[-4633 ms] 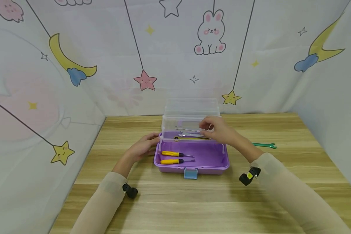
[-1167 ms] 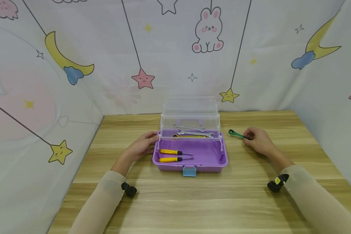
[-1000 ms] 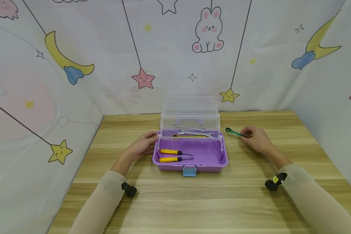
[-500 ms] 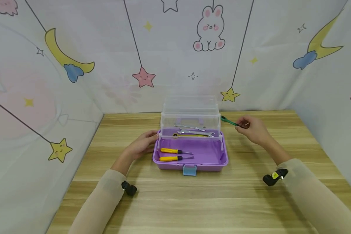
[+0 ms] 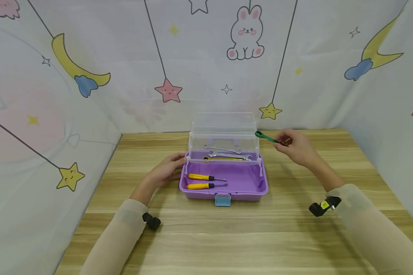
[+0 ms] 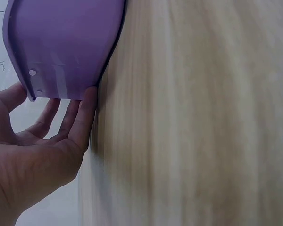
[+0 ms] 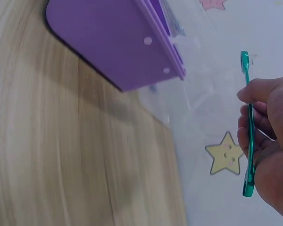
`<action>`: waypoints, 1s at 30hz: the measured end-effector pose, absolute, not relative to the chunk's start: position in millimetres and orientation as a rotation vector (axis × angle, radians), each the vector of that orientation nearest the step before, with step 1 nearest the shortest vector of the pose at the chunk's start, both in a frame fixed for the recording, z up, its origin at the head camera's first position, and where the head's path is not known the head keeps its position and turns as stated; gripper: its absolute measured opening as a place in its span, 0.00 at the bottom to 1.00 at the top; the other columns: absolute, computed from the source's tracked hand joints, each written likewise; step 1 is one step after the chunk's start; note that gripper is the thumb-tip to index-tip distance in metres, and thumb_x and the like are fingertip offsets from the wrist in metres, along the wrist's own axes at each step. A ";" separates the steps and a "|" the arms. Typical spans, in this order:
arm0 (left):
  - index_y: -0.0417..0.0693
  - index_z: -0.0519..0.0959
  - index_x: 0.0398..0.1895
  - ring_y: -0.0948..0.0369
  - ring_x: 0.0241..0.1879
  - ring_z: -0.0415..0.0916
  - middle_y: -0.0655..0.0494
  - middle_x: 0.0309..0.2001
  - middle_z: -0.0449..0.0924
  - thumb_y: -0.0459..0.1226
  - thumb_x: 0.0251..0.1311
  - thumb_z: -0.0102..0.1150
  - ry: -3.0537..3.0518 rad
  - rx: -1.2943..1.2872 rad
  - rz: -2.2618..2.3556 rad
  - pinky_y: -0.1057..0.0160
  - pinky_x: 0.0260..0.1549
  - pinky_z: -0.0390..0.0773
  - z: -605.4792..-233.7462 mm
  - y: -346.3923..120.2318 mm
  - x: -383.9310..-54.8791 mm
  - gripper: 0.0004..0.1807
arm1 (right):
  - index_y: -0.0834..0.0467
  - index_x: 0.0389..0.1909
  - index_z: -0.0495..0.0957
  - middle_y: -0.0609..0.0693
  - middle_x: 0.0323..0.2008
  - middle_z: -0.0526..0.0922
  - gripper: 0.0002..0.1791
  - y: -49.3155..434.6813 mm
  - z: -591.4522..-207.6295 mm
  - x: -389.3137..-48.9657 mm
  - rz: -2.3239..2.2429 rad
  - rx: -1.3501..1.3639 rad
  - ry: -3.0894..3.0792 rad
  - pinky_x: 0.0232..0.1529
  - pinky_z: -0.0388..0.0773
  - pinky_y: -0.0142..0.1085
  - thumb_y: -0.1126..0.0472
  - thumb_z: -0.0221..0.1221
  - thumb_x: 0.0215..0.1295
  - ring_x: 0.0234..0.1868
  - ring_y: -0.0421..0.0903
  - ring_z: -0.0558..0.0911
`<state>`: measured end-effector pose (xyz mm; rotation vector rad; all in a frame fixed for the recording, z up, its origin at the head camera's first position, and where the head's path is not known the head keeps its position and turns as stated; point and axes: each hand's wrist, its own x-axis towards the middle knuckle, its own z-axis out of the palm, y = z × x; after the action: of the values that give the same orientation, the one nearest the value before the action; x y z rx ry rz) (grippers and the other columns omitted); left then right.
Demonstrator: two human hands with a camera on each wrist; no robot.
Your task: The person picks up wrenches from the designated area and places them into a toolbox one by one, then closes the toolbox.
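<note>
At the tabletop (image 5: 223,236), you held a green ring-end wrench (image 5: 269,138) in your right hand (image 5: 297,149), its shaft pinched between thumb and fingers, raised at 2 o'clock from the open purple toolbox (image 5: 244,196). The ring pointed toward 10 o'clock and overlapped the edge of the clear tiers in the head view; whether it touched them could not be told. That looked the likeliest trouble spot: a low sweep toward 9 o'clock could have knocked the ring against the clear lid (image 5: 223,121) and twisted the slim shaft in your grip. Your left hand (image 5: 168,170) rested at the toolbox's 9 o'clock end, fingers loosely extended against the purple wall, touching it without wrapping around. With so light a brace, a bump from 2 o'clock might have slid the toolbox or rocked its clear tray (image 5: 197,152). There, two silver open-end wrenches (image 5: 231,156) and a yellow ring-end wrench (image 5: 224,159) lay close together; had the green one slipped onto them, it could have crossed them or tumbled toward 6 o'clock, onto the two yellow-handled screwdrivers (image 5: 199,177) on the toolbox floor.
</note>
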<state>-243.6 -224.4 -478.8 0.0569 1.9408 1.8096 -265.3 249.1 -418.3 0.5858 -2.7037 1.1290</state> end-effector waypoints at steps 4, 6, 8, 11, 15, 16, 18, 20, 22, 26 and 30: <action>0.43 0.63 0.79 0.44 0.72 0.69 0.40 0.73 0.69 0.46 0.85 0.45 1.933 0.055 1.815 0.43 0.69 0.73 -478.3 -223.1 -243.2 0.27 | 0.65 0.45 0.83 0.56 0.38 0.86 0.07 234.2 -412.8 -264.0 1.137 0.657 -2.669 0.42 0.77 0.28 0.67 0.68 0.70 0.40 0.49 0.81; 0.43 0.63 0.79 0.44 0.73 0.68 0.39 0.73 0.69 0.46 0.85 0.45 1.935 0.054 1.815 0.43 0.69 0.73 -478.3 -222.8 -243.2 0.27 | 0.65 0.44 0.83 0.56 0.38 0.86 0.07 225.9 -411.0 -264.0 1.145 0.687 -2.659 0.41 0.78 0.29 0.68 0.68 0.69 0.40 0.49 0.81; 0.43 0.63 0.79 0.44 0.73 0.68 0.39 0.73 0.69 0.46 0.85 0.45 1.940 0.052 1.814 0.43 0.69 0.73 -478.4 -222.8 -243.2 0.27 | 0.65 0.44 0.83 0.56 0.38 0.86 0.07 217.6 -409.8 -264.3 1.152 0.711 -2.655 0.42 0.78 0.29 0.68 0.68 0.69 0.40 0.49 0.82; 0.42 0.63 0.79 0.44 0.73 0.68 0.39 0.73 0.69 0.46 0.85 0.44 1.945 0.050 1.813 0.43 0.69 0.73 -478.6 -223.2 -243.5 0.28 | 0.64 0.44 0.83 0.56 0.39 0.85 0.07 205.4 -408.3 -265.0 1.170 0.741 -2.658 0.43 0.80 0.33 0.69 0.68 0.69 0.41 0.50 0.81; 0.42 0.63 0.79 0.44 0.73 0.68 0.39 0.74 0.68 0.46 0.85 0.44 1.945 0.050 1.810 0.43 0.70 0.73 -478.2 -223.7 -243.4 0.28 | 0.63 0.43 0.83 0.54 0.39 0.84 0.06 188.9 -406.7 -266.0 1.160 0.789 -2.657 0.44 0.81 0.41 0.69 0.69 0.68 0.41 0.50 0.81; 0.42 0.63 0.79 0.44 0.73 0.68 0.39 0.73 0.69 0.46 0.85 0.44 1.948 0.048 1.808 0.43 0.70 0.73 -478.2 -224.2 -243.5 0.28 | 0.62 0.42 0.84 0.54 0.39 0.84 0.05 184.6 -406.6 -266.4 1.152 0.806 -2.653 0.44 0.82 0.43 0.69 0.69 0.68 0.41 0.50 0.81; 0.43 0.63 0.79 0.44 0.73 0.68 0.39 0.73 0.69 0.46 0.85 0.44 1.958 0.045 1.801 0.43 0.69 0.73 -478.5 -225.1 -243.2 0.28 | 0.61 0.42 0.84 0.53 0.38 0.84 0.05 176.1 -406.2 -267.4 1.142 0.839 -2.644 0.44 0.83 0.44 0.69 0.69 0.68 0.40 0.49 0.81; 0.43 0.64 0.79 0.45 0.73 0.68 0.40 0.73 0.70 0.46 0.85 0.45 1.968 0.036 1.794 0.44 0.69 0.74 -479.2 -226.0 -243.4 0.27 | 0.61 0.41 0.84 0.52 0.39 0.83 0.05 168.0 -406.3 -268.6 1.140 0.871 -2.641 0.44 0.83 0.44 0.69 0.69 0.68 0.40 0.49 0.81; 0.44 0.64 0.79 0.45 0.73 0.68 0.41 0.73 0.70 0.46 0.85 0.45 1.976 0.031 1.788 0.44 0.69 0.74 -480.0 -226.8 -243.5 0.27 | 0.60 0.41 0.84 0.51 0.39 0.83 0.05 160.3 -406.6 -269.7 1.132 0.887 -2.644 0.44 0.83 0.44 0.68 0.70 0.67 0.40 0.48 0.81; 0.44 0.64 0.79 0.45 0.73 0.68 0.41 0.73 0.70 0.46 0.85 0.45 1.974 0.033 1.793 0.44 0.69 0.74 -479.8 -226.0 -242.9 0.27 | 0.60 0.41 0.84 0.52 0.38 0.84 0.06 147.0 -406.8 -271.3 1.138 0.902 -2.653 0.45 0.83 0.43 0.68 0.70 0.67 0.40 0.48 0.81; 0.43 0.64 0.79 0.44 0.73 0.68 0.39 0.73 0.69 0.46 0.85 0.45 1.967 0.059 1.797 0.43 0.69 0.73 -479.0 -223.8 -242.2 0.28 | 0.61 0.41 0.84 0.52 0.38 0.83 0.05 135.9 -406.2 -271.7 1.162 0.915 -2.643 0.44 0.83 0.43 0.68 0.70 0.67 0.40 0.48 0.81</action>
<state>-242.2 -223.8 -479.0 0.0593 1.9668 1.7975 -271.7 135.9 -406.2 0.9146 -2.6434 1.1621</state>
